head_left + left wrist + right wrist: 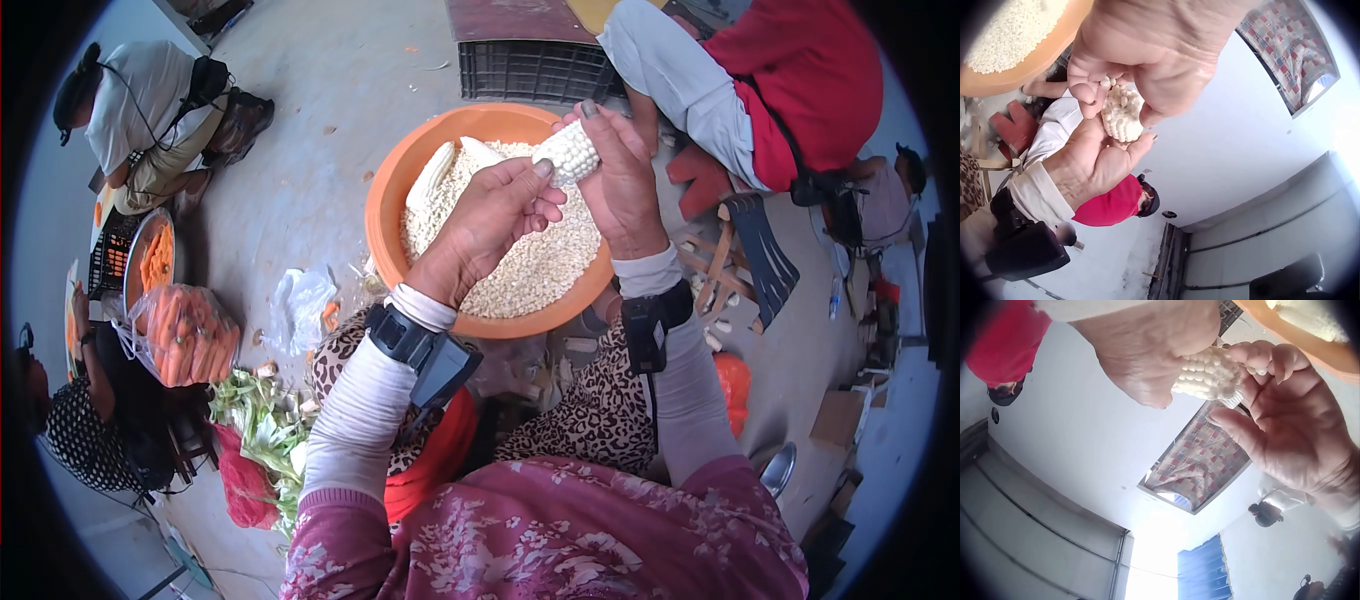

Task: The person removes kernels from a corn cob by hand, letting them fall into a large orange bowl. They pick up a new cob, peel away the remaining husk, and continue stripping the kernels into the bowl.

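- You hold the corn cob above the orange basin, toward its far right side; held there, loose kernels probably drop inside.
- Your right hand wraps the cob, thumb laid along its upper side, apparently to steady it and leave the end nearer your left hand exposed.
- Your left hand pinches at that end, thumb against the cob and fingers curled; how hard it presses, you cannot tell from these views.
- A few detached kernels sit at your left fingers, perhaps caught there as they come away.
- More kernels spread across the basin, with two whole cobs lying on them by the far-left rim, seemingly within easy reach.
- The basin stands before your leopard-print trousers, close enough, it seems, for both forearms to reach over it.
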Tool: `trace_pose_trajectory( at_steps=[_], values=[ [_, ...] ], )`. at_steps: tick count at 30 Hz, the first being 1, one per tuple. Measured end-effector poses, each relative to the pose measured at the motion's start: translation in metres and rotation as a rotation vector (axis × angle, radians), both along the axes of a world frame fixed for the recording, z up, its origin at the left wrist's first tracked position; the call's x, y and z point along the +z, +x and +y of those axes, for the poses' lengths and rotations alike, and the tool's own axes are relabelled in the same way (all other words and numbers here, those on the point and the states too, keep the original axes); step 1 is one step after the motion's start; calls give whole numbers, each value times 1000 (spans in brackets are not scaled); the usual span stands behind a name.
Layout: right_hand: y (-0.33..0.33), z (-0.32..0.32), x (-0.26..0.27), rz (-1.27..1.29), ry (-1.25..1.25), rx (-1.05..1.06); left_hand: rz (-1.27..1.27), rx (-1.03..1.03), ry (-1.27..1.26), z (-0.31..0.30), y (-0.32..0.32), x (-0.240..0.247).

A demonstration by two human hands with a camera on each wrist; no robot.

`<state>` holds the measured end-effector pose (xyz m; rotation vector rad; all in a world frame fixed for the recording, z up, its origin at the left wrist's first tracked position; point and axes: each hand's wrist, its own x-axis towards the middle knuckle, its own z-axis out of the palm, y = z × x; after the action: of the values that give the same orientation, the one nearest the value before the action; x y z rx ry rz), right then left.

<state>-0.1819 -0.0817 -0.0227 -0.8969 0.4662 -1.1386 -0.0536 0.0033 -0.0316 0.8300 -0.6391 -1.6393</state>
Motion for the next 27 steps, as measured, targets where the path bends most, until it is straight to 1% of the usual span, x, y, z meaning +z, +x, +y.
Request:
trace_pose_trajectory(
  at_steps=[1,2,4,5,7,8,10,11,13,14,16,17,19,20,23,27],
  values=[
    [-1,-1,-1,-25,25,15,-55,34,26,0,-2,1],
    [-2,-3,-1,-25,24,9,-55,28,24,0,-3,3],
    [-5,-8,-4,-113,101,80,-158,50,-16,1,-4,4],
    [-6,-9,-5,-113,100,75,-157,44,-17,1,-4,3],
    [-7,-10,-7,-111,135,72,-342,9,-78,1,-2,1],
    [-6,-10,-7,-111,134,69,-342,5,-79,1,-2,-1],
    [-4,-8,-5,-79,122,32,-715,-5,-59,0,-2,-5],
    [-4,-8,-6,-79,121,29,-715,-7,-61,-2,-1,-14],
    [-4,-9,-9,-57,81,9,-907,90,-209,-6,3,-36],
    [-4,-8,-7,-59,80,5,-908,87,-211,-4,1,-26],
    [-4,-4,-3,-31,93,26,-800,149,-126,3,-4,5],
    [-3,-3,-4,-32,92,21,-801,144,-130,2,-3,7],
    [0,-1,-5,-43,23,115,-466,42,-87,0,1,9],
    [1,-1,-4,-42,-29,172,-408,34,-117,0,0,12],
    [1,2,2,-31,-78,212,-444,28,-111,0,4,10],
    [-3,1,7,20,-147,194,-483,57,-140,2,5,12]
  ],
)
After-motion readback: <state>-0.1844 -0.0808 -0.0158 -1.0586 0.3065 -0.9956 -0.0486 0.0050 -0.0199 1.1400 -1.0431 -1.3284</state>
